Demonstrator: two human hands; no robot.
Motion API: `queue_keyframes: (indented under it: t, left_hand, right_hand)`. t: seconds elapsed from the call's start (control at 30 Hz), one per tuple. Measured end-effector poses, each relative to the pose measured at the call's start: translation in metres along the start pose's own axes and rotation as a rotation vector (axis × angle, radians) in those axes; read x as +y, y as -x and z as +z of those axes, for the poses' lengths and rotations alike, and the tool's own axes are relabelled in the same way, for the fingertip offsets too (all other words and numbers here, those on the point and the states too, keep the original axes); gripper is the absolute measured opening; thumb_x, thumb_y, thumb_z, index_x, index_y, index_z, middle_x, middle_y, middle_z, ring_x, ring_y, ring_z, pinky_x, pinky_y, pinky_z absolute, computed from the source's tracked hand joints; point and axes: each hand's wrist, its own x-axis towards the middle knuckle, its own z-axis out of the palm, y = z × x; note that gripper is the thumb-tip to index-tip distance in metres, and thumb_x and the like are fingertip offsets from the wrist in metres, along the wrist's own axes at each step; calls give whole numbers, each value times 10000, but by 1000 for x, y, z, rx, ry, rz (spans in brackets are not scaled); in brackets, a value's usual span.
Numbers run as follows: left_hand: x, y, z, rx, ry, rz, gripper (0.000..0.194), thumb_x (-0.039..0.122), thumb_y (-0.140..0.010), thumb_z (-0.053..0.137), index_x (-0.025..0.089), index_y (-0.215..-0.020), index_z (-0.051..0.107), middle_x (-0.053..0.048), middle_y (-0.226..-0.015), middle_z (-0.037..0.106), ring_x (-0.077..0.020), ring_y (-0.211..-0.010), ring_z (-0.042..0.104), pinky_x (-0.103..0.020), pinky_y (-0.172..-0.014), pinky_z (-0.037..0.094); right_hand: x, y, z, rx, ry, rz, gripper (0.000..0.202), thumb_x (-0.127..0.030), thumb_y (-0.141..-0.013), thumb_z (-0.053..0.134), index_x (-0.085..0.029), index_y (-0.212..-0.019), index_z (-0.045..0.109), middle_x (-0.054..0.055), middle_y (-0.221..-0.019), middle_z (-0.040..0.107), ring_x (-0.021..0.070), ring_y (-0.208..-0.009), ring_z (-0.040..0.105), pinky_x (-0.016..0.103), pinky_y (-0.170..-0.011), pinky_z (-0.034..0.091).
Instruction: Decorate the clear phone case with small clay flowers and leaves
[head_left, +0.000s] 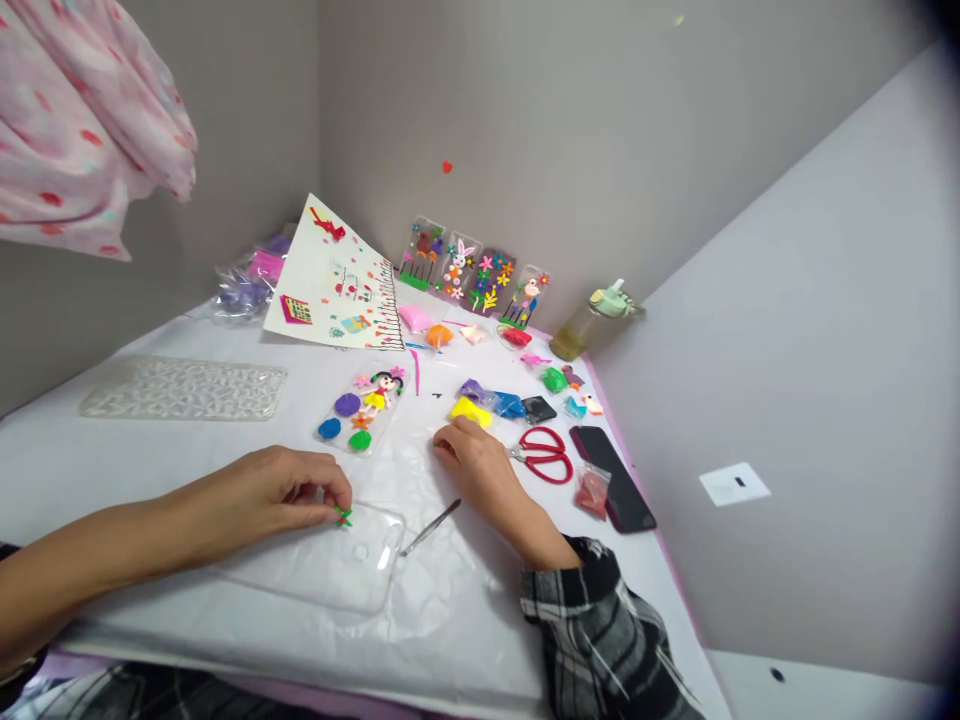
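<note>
My left hand (289,495) is closed in a pinch on a small green clay flower (343,518) with a red spot. It hovers over or rests on a clear phone case (330,570) that lies flat; contact cannot be told. Beyond the case, my right hand (480,470) has its fingers pressed together, and a tiny green bit of clay (436,444) shows at the fingertips. A yellow clay packet (471,411) lies just past its knuckles. Between my hands rest metal tweezers (431,528). Another case (360,412) bears a clay girl figure and coloured discs.
Red-handled scissors (546,456), a dark phone (613,480) and a red clay packet (592,492) lie right. A bottle (596,320) stands at the table's right edge. Decorated cases (457,265) and a drawn sheet (337,285) lean behind; a textured case (184,388) lies left.
</note>
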Motion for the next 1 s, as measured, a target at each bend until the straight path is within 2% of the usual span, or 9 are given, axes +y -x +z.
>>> queue_keyframes:
  t: [0.17, 0.27, 0.33, 0.43, 0.5, 0.63, 0.77, 0.87, 1.0]
  left_hand:
    - [-9, -3, -2, -11, -23, 8, 258, 428, -1000, 654, 270, -970, 857, -53, -942, 832, -245, -831, 744, -295, -766, 530]
    - [-16, -3, -2, 17, 1, 14, 295, 466, -1018, 639, 262, -988, 851, -52, -936, 821, -238, -816, 733, -300, -757, 528]
    - [-21, -3, -2, 49, 15, 22, 282, 452, -1022, 642, 264, -983, 849, -52, -923, 807, -231, -788, 714, -295, -728, 512]
    - [-25, -2, -2, 89, 9, 40, 254, 438, -1021, 652, 284, -993, 852, -33, -886, 785, -216, -748, 688, -278, -674, 481]
    - [-25, -1, -4, 128, -5, 45, 256, 451, -1025, 648, 295, -1018, 851, -7, -861, 771, -198, -721, 671, -259, -640, 464]
    - [-22, 2, -10, 170, -24, 75, 283, 417, -1043, 605, 286, -1021, 855, -7, -955, 809, -199, -784, 706, -254, -683, 489]
    - [-12, 6, -12, 249, -24, 71, 252, 452, -1042, 661, 291, -1034, 854, -16, -915, 784, -188, -707, 653, -264, -663, 481]
    - [-1, 9, -5, 305, -12, 103, 207, 470, -1028, 734, 303, -1079, 846, 5, -906, 753, -172, -698, 633, -257, -685, 497]
    - [10, 10, 12, 307, 21, 197, 158, 364, -1046, 726, 298, -1135, 839, 2, -959, 758, -154, -703, 644, -248, -693, 512]
  right_hand:
    - [-2, -2, 2, 43, -231, 7, 169, -64, -991, 643, -196, -955, 742, 80, -1032, 747, 226, -953, 673, 370, -887, 513]
    - [-9, -2, 5, 0, -421, 4, 77, -190, -1003, 672, -208, -962, 735, 38, -924, 768, 196, -837, 705, 333, -793, 562]
    - [-16, 0, 8, -58, -585, 8, 123, -322, -1001, 712, -213, -949, 734, 8, -836, 762, 174, -732, 698, 309, -715, 576]
    - [-28, 4, 12, -154, -973, 67, 265, -461, -892, 862, -215, -907, 765, -19, -775, 749, 148, -672, 668, 296, -703, 575]
    - [-35, 6, 13, -188, -1160, 118, 302, -457, -795, 961, -216, -864, 794, -31, -758, 746, 135, -665, 645, 288, -708, 562]
    - [-46, 10, 16, -218, -1237, 160, 293, -408, -736, 1023, -221, -823, 815, -52, -723, 733, 115, -641, 620, 267, -692, 546]
    - [-52, 10, 24, -229, -1334, 189, 363, -396, -667, 1069, -227, -861, 812, -44, -768, 769, 127, -666, 670, 264, -672, 560]
    - [-56, 10, 28, -227, -1373, 190, 401, -402, -671, 1077, -225, -905, 804, -38, -790, 780, 135, -687, 696, 268, -681, 572]
    - [-62, 11, 31, -226, -1404, 187, 414, -390, -686, 1075, -222, -946, 801, -38, -809, 784, 127, -682, 689, 270, -697, 567]
